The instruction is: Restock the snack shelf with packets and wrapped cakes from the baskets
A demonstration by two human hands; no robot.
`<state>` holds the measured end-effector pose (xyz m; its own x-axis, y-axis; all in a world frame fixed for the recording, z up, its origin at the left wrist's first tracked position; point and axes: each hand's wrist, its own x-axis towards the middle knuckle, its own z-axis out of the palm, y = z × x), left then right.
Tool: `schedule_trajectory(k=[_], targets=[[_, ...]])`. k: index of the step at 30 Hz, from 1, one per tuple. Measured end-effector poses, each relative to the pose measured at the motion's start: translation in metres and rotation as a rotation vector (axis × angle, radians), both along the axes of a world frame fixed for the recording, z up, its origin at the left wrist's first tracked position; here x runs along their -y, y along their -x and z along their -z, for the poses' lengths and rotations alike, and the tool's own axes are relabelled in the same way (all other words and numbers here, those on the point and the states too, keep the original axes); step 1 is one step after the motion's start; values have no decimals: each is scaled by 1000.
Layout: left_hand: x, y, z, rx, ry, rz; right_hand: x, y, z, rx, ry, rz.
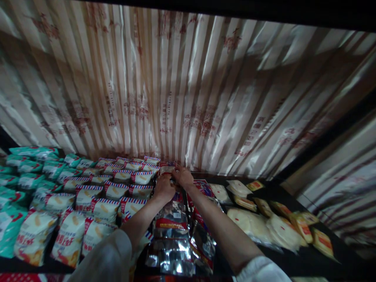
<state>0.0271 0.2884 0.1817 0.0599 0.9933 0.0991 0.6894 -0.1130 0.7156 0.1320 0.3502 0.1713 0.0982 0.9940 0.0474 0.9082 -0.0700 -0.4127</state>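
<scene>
Both my arms reach forward over a dark display shelf (293, 258) to its far side. My left hand (163, 189) and my right hand (183, 177) are closed together on the top edge of a small packet (166, 170) at the back of a column of shiny silver-and-red foil bags (173, 231). The fingers pinch the packet close to the striped cloth behind it. The foil bags lie in a row under my forearms.
Red, white and blue striped snack bags (94, 196) fill the shelf to the left, with teal packets (20, 176) beyond them. Pale flat breads and yellow-orange packets (282, 229) lie on the right. A shiny striped curtain (176, 86) hangs behind the shelf.
</scene>
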Motion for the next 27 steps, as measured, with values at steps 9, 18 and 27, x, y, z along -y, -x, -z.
schedule_trajectory(k=[9, 18, 27], targets=[[9, 1, 0, 57, -65, -17, 27, -29, 17, -181, -261, 42], [77, -35, -21, 77, -47, 187, 118, -91, 56, -56, -265, 55], [170, -68, 15, 86, 136, 491, 213, -107, 91, 118, -181, -99]])
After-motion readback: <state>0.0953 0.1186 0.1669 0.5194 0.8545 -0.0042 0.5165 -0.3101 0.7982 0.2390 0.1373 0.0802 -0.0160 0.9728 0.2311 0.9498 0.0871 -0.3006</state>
